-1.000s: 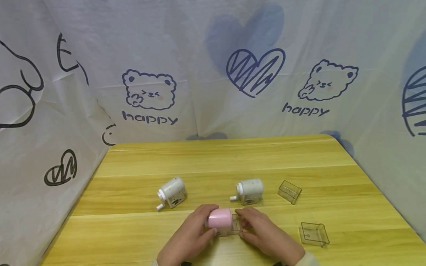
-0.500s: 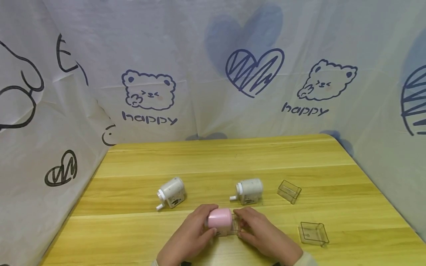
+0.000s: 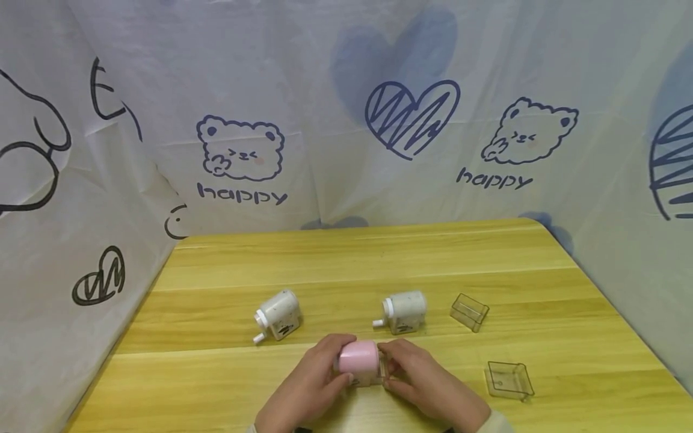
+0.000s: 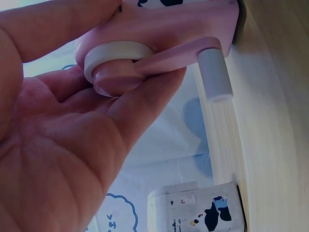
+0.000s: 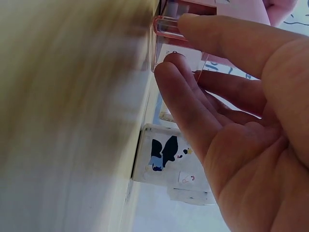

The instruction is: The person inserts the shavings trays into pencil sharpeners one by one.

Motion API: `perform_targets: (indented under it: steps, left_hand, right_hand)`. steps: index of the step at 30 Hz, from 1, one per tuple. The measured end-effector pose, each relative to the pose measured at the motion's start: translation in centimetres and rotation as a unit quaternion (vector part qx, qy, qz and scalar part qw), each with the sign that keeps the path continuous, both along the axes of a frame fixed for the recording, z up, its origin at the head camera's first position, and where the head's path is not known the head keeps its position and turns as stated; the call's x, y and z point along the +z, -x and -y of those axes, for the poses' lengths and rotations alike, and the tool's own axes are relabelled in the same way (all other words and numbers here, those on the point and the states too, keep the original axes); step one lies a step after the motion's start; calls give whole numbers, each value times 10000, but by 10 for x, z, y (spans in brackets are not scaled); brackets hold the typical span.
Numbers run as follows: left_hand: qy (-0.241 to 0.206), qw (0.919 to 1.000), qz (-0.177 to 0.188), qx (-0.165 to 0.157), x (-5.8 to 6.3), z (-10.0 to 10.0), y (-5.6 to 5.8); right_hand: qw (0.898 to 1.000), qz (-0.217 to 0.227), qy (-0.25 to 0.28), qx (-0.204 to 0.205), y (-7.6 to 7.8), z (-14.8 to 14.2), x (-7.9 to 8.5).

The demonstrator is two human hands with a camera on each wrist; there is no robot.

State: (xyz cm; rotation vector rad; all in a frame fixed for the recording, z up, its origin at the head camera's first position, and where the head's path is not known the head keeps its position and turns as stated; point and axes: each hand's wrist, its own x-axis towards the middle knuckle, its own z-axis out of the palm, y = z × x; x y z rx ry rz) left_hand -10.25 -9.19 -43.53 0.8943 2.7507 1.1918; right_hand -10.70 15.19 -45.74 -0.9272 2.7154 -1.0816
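Note:
My left hand (image 3: pixel 308 382) holds a pink hand-crank pencil sharpener (image 3: pixel 358 356) on the table, fingers on its far side and thumb on the near side. In the left wrist view its pink crank and white knob (image 4: pixel 215 75) show beside the palm. My right hand (image 3: pixel 430 379) pinches the clear shavings drawer (image 5: pixel 166 28) at the sharpener's right end, thumb on one side and fingers on the other. The drawer is mostly inside the body, with a short part still showing. Fingers hide much of it in the head view.
Behind the hands stand two whitish crank sharpeners, one at left (image 3: pixel 278 314) and one near the middle (image 3: pixel 406 311). Two clear drawers lie to the right, one farther back (image 3: pixel 469 311) and one nearer (image 3: pixel 509 380). Printed cloth (image 3: pixel 325 168) hangs round the wooden table (image 3: pixel 346 258).
The right hand has moved slightly left with the clear drawer, which now sits deeper in the pink sharpener. The left hand has kept its hold in about the same place.

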Motion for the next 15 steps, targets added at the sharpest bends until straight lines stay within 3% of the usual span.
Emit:
perform_targets:
  steps: [15]
  left_hand:
    - [54,9999,97,-3,-1,-1,0]
  right_hand:
    - [10000,-97,-22,-9,0,1,-2]
